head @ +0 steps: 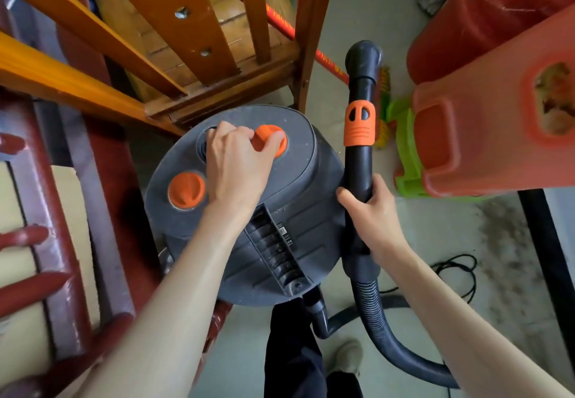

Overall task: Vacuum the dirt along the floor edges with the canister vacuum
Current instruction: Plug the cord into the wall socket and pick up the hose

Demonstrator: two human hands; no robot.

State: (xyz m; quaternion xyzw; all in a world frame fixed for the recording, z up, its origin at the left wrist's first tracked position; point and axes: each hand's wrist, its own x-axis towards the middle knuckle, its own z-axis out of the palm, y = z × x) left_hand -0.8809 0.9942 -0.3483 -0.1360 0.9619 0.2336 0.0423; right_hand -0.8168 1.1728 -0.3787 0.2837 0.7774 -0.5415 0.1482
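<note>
A person stands over a grey canister vacuum (249, 211) on the floor, ready to start it.

The left hand (239, 167) curls its fingers round an orange knob (270, 140) on the lid; the right hand (371, 211) grips the black wand (361, 124). Turning the knob firmly while steadying the wand should serve best. Wooden chairs (193, 55), red plastic stools (497, 86) and a loose cable (457, 273) crowd the dusty floor edge (504, 242).
</note>
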